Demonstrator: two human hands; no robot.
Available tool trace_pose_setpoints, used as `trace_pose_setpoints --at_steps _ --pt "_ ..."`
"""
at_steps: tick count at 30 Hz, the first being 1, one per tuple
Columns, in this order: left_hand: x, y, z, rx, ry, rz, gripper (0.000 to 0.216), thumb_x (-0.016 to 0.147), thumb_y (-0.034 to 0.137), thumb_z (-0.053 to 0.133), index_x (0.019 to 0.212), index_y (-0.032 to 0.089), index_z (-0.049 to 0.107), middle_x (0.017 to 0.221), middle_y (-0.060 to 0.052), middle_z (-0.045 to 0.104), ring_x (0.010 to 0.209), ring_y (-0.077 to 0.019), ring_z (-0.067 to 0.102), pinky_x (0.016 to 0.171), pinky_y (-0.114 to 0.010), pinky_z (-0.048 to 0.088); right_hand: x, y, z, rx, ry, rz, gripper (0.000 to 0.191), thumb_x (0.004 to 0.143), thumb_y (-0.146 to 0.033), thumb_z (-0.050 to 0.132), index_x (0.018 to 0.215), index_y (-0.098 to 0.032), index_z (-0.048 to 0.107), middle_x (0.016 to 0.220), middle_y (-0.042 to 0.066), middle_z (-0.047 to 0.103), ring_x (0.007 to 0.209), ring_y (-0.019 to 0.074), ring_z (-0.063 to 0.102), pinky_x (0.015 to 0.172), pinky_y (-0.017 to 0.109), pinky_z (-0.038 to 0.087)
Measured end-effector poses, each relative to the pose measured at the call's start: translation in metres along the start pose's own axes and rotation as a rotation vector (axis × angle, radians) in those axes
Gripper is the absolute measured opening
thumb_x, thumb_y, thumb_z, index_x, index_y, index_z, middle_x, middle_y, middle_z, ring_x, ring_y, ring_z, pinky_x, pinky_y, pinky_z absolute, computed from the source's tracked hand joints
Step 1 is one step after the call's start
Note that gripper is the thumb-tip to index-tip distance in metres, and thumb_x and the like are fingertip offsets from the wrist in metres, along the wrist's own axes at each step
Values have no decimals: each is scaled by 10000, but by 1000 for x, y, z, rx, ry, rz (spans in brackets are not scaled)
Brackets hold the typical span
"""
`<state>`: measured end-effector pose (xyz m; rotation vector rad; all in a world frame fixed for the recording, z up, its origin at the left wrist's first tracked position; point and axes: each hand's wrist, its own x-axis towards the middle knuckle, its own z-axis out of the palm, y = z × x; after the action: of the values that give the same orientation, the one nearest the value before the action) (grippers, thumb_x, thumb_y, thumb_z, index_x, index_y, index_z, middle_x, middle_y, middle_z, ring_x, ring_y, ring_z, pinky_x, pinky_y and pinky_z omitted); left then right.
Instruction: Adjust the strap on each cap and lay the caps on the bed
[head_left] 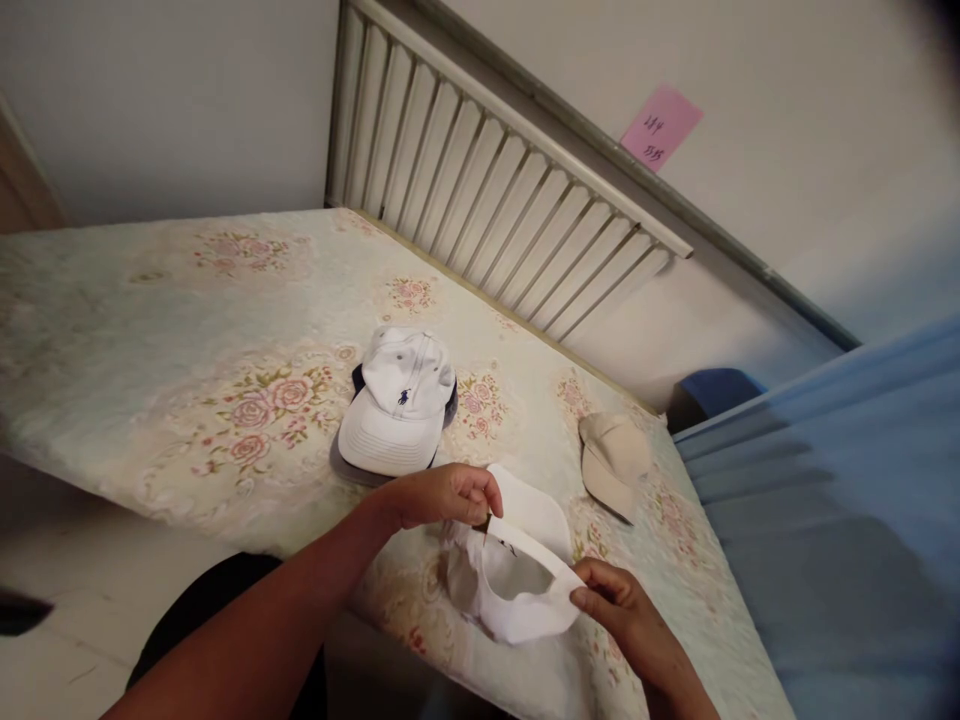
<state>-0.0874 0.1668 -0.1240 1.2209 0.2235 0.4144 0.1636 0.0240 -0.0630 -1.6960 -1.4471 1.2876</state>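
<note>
A white baseball cap [517, 622] is held between my two hands near the front edge of the table, its back opening and strap facing me and its brim pointing away. My left hand [446, 497] pinches the strap close to a small dark buckle. On the cap's right side, my right hand [619, 605] grips the band between thumb and fingers. Just left of it lies a stack of caps, with a white cap bearing a dark blue logo [405, 385] on top and darker caps partly showing beneath. A beige cap [616, 455] rests farther right.
A floral cloth [247, 400] covers the table. Behind it stands a white radiator [495, 170] against the wall. A blue curtain [832, 520] hangs on the right, with a dark blue object [712, 392] beside it. A pink note [661, 127] is on the wall.
</note>
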Motion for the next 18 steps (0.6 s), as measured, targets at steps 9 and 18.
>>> trace_pose_setpoints --at_steps 9,18 --pt "-5 7 0 -107 135 132 247 769 356 607 891 142 618 806 -22 606 688 -103 502 635 -215 357 -3 -24 -13 235 160 -127 239 684 -401 701 665 -170 639 610 8 586 602 145 498 592 268 378" --pt "0 -10 7 -475 -31 169 460 622 471 727 912 127 633 821 -42 630 716 -124 548 639 -211 386 -9 -103 -22 562 358 -104 179 646 -295 752 751 -213 633 617 2 635 497 137 551 489 250 442"
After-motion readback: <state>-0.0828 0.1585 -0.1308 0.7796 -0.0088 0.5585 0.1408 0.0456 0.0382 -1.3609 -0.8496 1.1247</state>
